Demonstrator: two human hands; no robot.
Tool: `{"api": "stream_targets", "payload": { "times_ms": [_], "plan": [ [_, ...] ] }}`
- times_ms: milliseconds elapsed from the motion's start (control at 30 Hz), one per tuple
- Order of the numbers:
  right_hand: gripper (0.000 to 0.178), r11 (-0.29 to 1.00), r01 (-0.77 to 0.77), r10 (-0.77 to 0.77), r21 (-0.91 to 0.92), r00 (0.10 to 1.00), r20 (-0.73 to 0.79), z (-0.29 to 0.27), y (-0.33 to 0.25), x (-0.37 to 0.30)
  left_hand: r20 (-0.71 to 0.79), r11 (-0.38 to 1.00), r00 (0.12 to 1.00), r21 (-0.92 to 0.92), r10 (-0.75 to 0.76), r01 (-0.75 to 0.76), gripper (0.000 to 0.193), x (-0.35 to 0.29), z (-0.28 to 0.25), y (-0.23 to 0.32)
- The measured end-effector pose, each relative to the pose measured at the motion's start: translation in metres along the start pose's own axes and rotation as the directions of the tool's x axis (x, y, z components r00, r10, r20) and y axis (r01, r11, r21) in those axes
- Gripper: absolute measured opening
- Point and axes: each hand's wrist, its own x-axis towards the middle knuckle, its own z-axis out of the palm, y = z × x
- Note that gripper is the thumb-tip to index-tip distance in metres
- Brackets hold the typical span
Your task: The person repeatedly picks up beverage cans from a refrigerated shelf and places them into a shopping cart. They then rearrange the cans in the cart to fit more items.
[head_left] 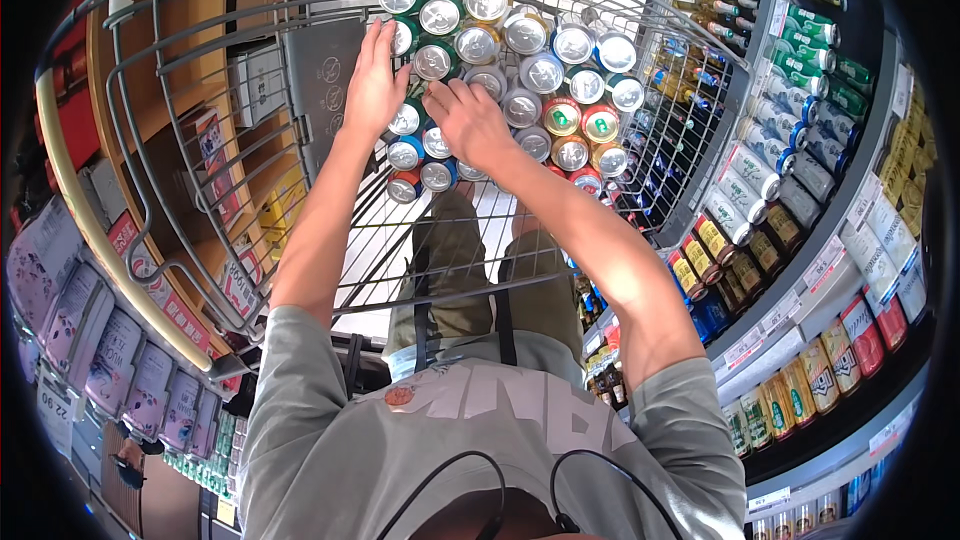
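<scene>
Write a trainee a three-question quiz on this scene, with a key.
1. Multiple choice: what are the cans in?
a) a sink
b) a wire cart
c) a cardboard box

2. True or false: all the cans in the cart lie on their sides.

3. Short answer: which of the person's hands is nearer the grey panel?

Key:
1. b
2. False; can tops face the camera.
3. The left hand.
</scene>
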Motion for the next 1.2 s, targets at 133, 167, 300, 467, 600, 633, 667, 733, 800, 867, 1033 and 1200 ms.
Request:
{"api": "stream_targets", "payload": {
  "times_ms": [133,167,300,467,600,633,667,733,800,867,1033,1200],
  "plan": [
    [0.042,0.991,-0.052,0.07,0.121,0.986,-0.154,-0.021,0.005,0.003,-0.039,0.998,0.999,-0.056,0.027,-0.029,0.076,0.008,0.002,-0.004],
    [0.044,0.987,-0.107,0.127,0.118,0.977,-0.172,-0.024,0.007,0.002,-0.045,0.998,0.999,-0.057,0.021,-0.023,0.076,0.01,0.002,0.0],
    [0.049,0.969,-0.232,0.24,0.08,0.964,-0.111,-0.026,0.014,-0.01,0.008,0.997,0.997,0.025,-0.076,0.076,0.077,0.016,-0.004,0.011],
    [0.059,0.96,-0.273,0.278,0.069,0.956,-0.091,-0.027,0.011,-0.011,-0.021,0.993,0.993,0.043,-0.114,0.114,0.086,0.016,0.002,0.006],
    [0.065,0.954,-0.29,0.296,0.072,0.951,-0.088,-0.026,0.011,-0.012,0.055,0.97,0.971,0.093,-0.232,0.227,0.083,0.017,-0.004,0.015],
    [0.066,0.954,-0.292,0.297,0.072,0.951,-0.086,-0.027,0.011,-0.013,0.075,0.968,0.971,0.126,-0.228,0.218,0.081,0.017,-0.005,0.016],
    [0.066,0.954,-0.291,0.297,0.072,0.951,-0.085,-0.027,0.012,-0.014,0.095,0.965,0.97,0.158,-0.224,0.208,0.079,0.016,-0.007,0.017],
    [0.065,0.954,-0.29,0.295,0.075,0.952,-0.082,-0.028,0.012,-0.014,0.105,0.963,0.974,0.199,-0.203,0.179,0.075,0.014,-0.01,0.016],
    [0.065,0.956,-0.285,0.291,0.074,0.954,-0.08,-0.028,0.013,-0.014,0.084,0.965,0.983,0.218,-0.165,0.143,0.072,0.01,-0.012,0.016],
    [0.064,0.957,-0.283,0.288,0.068,0.953,-0.092,-0.027,0.014,-0.014,0.095,0.966,0.983,0.224,-0.154,0.13,0.072,0.004,-0.016,0.016],
    [0.063,0.957,-0.282,0.288,0.066,0.952,-0.107,-0.024,0.015,-0.016,0.131,0.959,0.98,0.259,-0.149,0.111,0.069,-0.006,-0.018,0.015],
    [0.061,0.956,-0.284,0.29,0.071,0.951,-0.103,-0.023,0.014,-0.016,0.165,0.955,0.972,0.271,-0.167,0.118,0.07,-0.009,-0.018,0.017]
  ]
}}
